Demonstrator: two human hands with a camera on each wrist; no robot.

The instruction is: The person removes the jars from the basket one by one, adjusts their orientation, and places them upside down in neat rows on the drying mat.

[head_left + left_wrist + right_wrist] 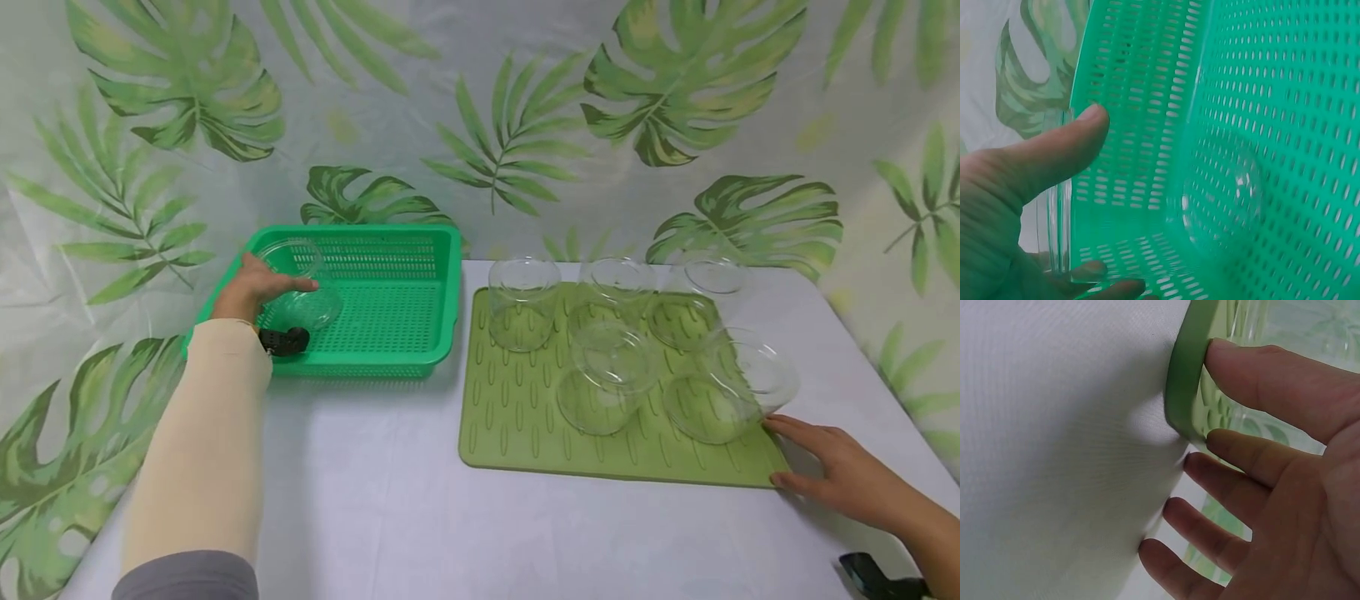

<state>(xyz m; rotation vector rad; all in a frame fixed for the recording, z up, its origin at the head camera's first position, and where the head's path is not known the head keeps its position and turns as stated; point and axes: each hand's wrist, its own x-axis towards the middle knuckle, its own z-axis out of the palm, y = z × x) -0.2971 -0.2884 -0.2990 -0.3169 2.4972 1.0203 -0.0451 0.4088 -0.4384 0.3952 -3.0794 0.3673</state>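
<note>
At the left end of a green perforated plastic basket (442,300), my left hand (257,287) holds a clear round cup-like container (300,304). Its thumb lies over the container's rim (1059,200) in the left wrist view, with the fingers on the other side and partly hidden. The container's rounded base (1225,197) shows against the basket wall. My right hand (847,471) rests at the front right corner of a green draining mat (517,450). In the right wrist view its fingers are spread, the thumb (1260,375) at the mat's edge and several fingertips on the white cloth.
Several clear containers stand on the mat, including one at the back left (522,308) and one at the front right (712,400) near my right hand. A white cloth (390,508) covers the table. Behind hangs a leaf-patterned curtain (412,125).
</note>
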